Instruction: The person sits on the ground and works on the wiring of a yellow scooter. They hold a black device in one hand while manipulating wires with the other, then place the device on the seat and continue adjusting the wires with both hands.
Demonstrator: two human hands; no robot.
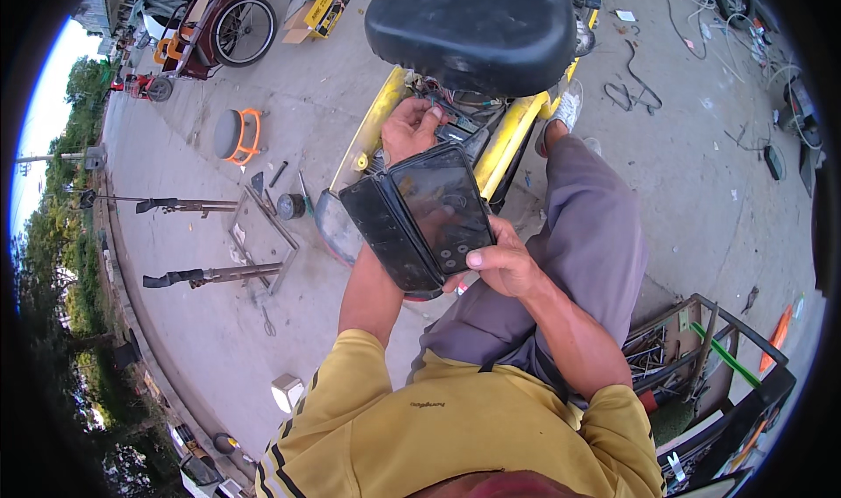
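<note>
In my right hand (508,260) is a smartphone (442,202) in an opened black flip case (387,226), the thumb pressing on its lower edge. Faint round marks show on the dark screen. Beyond the phone, my left hand (412,128) is at the opening of a yellow scooter frame (512,143), fingers pinched beside thin wires (464,100). Anything between those fingertips is too small to make out. The phone case covers part of my left forearm. Above the opening sits a black scooter seat (473,29).
Left on the concrete lie a metal frame (279,226) with two padded bars, a black tape roll (291,205) and hand tools. Farther off stand an orange-legged stool (238,136) and a cardboard box (317,9). A tool rack (701,340) is lower right; loose cables (635,86) lie right.
</note>
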